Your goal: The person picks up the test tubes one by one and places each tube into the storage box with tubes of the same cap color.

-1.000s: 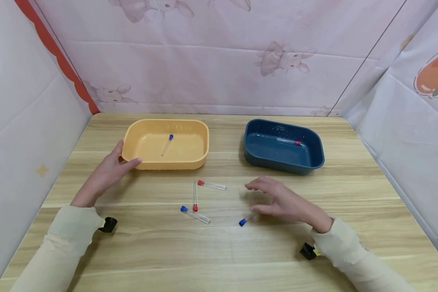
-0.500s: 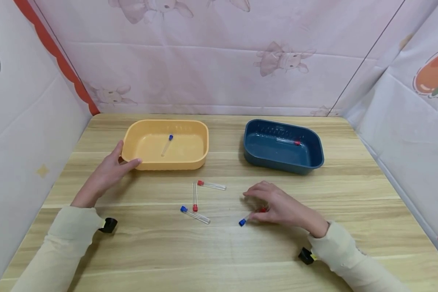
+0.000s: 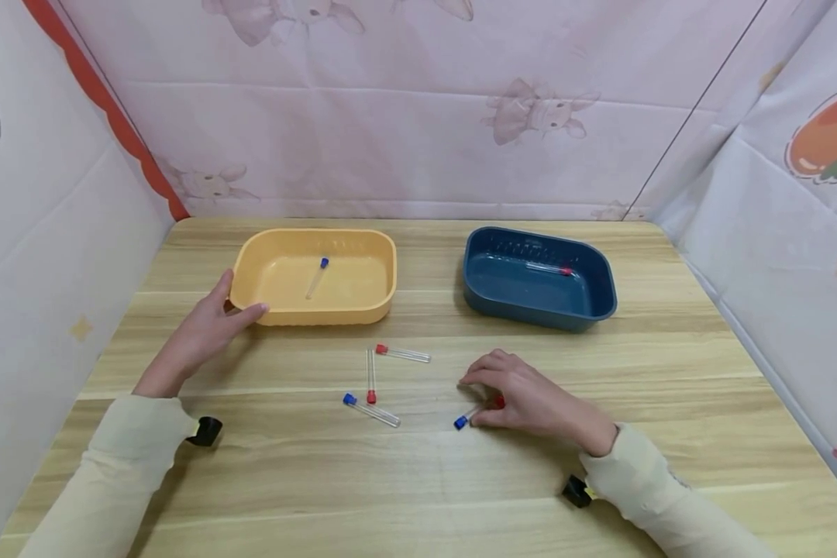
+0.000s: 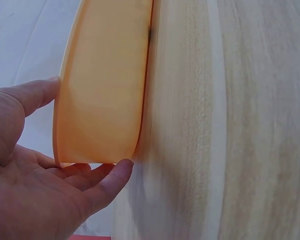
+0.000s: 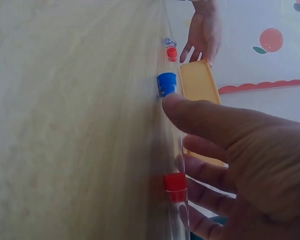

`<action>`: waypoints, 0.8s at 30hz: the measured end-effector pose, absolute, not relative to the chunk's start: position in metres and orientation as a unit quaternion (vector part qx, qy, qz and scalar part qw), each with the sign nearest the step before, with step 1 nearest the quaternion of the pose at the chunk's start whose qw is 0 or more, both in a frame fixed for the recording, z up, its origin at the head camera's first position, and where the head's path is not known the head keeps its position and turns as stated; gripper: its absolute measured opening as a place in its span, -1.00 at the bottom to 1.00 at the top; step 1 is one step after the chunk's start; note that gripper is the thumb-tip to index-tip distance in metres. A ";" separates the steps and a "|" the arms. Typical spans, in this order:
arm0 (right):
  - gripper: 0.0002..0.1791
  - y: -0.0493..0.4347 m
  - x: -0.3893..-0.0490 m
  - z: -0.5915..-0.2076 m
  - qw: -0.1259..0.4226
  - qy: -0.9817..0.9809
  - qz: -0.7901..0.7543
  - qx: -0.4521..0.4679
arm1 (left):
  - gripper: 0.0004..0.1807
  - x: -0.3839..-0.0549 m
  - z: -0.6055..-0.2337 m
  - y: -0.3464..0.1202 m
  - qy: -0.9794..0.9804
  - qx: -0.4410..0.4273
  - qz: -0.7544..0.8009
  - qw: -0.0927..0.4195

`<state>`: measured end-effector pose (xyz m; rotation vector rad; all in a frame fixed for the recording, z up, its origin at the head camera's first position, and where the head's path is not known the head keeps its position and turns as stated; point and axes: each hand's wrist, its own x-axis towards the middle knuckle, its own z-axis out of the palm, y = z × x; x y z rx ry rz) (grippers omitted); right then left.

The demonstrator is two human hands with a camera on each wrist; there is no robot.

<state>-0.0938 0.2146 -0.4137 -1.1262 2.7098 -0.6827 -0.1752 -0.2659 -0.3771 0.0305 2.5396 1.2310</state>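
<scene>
My left hand holds the left front corner of a yellow plastic basket, thumb on the near wall and fingers round the left end. Inside the basket lies a test tube with a blue cap. My right hand is low over two tubes on the table. Its thumb is by the blue cap of one; a gap shows between thumb and fingers in the head view. The second tube's red cap shows beneath the palm; its glassy body is partly hidden.
Left of my right hand lie a blue-capped tube and two red-capped tubes. At the back right stands a dark blue basket with one red-capped tube. Patterned cloth walls surround the wooden table.
My right hand has come down and slightly left over the two tubes, and its fingers have drawn in a little. The left hand stays on the yellow basket.
</scene>
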 end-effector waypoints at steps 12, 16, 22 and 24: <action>-0.63 0.207 -0.097 -0.414 0.056 0.903 -0.224 -0.363 | 0.21 -0.177 -0.379 -0.267 0.889 0.014 0.430 0.154; -0.66 0.205 -0.099 -0.414 0.051 0.906 -0.226 -0.354 | 0.22 -0.177 -0.379 -0.266 0.889 0.012 0.431 0.155; -0.69 0.205 -0.104 -0.414 0.054 0.913 -0.234 -0.329 | 0.23 -0.177 -0.379 -0.266 0.889 0.015 0.432 0.155; -0.70 0.206 -0.106 -0.413 0.055 0.914 -0.239 -0.322 | 0.23 -0.177 -0.380 -0.267 0.888 0.017 0.432 0.154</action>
